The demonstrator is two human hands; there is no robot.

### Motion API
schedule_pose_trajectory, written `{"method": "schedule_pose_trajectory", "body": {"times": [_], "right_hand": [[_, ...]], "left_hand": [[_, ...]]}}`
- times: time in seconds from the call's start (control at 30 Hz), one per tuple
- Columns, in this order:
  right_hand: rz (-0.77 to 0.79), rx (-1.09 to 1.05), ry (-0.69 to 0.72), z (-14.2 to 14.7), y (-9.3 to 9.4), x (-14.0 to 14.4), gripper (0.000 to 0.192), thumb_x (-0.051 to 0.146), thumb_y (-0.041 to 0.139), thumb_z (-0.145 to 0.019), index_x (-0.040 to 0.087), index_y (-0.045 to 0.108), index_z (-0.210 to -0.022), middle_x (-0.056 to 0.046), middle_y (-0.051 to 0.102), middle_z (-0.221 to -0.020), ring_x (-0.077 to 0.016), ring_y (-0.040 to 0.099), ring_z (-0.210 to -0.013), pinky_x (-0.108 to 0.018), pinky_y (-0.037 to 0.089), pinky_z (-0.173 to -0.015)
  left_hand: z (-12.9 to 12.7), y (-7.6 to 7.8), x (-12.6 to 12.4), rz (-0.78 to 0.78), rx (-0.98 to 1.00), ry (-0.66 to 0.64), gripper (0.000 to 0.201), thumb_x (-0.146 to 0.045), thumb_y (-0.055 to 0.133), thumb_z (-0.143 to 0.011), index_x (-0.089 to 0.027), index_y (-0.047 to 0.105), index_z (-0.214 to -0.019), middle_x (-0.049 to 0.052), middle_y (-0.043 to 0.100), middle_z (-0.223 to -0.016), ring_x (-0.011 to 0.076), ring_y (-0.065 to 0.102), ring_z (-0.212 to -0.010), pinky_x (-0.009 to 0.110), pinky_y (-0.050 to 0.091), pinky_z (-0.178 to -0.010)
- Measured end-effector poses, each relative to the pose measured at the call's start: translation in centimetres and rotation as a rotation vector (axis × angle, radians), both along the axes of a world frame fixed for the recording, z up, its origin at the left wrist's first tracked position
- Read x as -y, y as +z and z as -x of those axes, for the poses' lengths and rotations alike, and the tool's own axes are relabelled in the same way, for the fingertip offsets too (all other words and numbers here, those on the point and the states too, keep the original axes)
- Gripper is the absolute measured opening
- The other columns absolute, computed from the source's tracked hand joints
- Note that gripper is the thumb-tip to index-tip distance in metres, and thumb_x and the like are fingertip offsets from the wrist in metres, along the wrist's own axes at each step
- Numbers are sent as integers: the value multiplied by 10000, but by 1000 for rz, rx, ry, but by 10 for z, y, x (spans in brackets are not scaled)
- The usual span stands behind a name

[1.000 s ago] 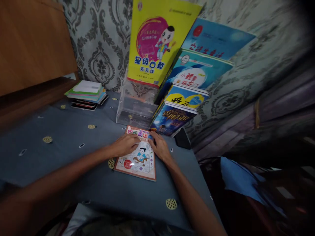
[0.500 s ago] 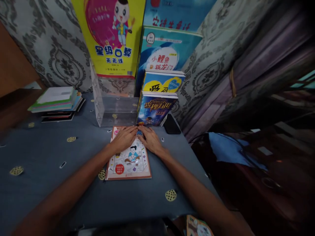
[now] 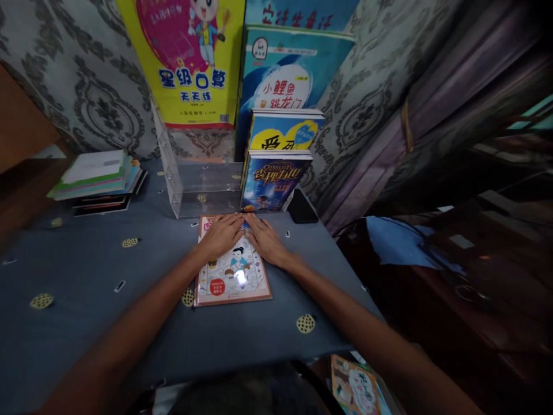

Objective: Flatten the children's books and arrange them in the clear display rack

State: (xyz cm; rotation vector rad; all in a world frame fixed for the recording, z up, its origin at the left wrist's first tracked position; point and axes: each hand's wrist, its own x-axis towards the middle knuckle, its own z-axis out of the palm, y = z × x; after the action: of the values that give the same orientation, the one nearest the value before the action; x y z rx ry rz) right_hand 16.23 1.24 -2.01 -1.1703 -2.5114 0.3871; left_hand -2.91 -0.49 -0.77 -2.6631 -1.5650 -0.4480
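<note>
A thin picture book (image 3: 235, 285) with a reddish border and a seated cartoon figure lies flat on the cloth-covered table. My left hand (image 3: 223, 235) rests palm down on its upper left part, fingers stretched out. On the upper right part lies my right hand (image 3: 265, 239), also flat with its fingers extended. The fingertips of both hands come close together near the book's top edge and hide part of its title. Just beyond them stands a clear acrylic rack (image 3: 175, 193), with a dark blue book (image 3: 276, 178) upright at its front right.
More books fill the rack's tiers, including a yellow workbook (image 3: 194, 104) and a teal book (image 3: 298, 63). A stack of books (image 3: 99, 173) lies at left. A black phone (image 3: 302, 207) sits right of the rack. An orange book (image 3: 354, 386) shows below the table edge.
The view has tilted and shifted slightly, so the rack sits a little higher in the picture. Both hands stay flat on the picture book.
</note>
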Motion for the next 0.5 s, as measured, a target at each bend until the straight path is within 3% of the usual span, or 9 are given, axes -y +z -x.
{"method": "schedule_pose_trajectory", "body": {"times": [0.23,0.5], "right_hand": [[-5,69,-22,-2,-2,19,604,366,356,-1036,71,332,-1562,-182,328,-1630,-263,275,-1537,-510,255,-1244],[-28,58,-15,-2,0,17,589,347,349,-1036,86,336,-1563,-183,338,-1628,-256,289,-1532,-493,260,-1244]], "left_hand": [[-3,-1,2,-35,-28,4,464,-397,415,-1037,-145,544,-1404,151,560,-1482,282,508,-1383,462,378,-1109],[-4,1,3,-34,-40,3,454,-373,393,-1040,-150,537,-1408,154,558,-1483,286,508,-1380,478,374,-1115]]}}
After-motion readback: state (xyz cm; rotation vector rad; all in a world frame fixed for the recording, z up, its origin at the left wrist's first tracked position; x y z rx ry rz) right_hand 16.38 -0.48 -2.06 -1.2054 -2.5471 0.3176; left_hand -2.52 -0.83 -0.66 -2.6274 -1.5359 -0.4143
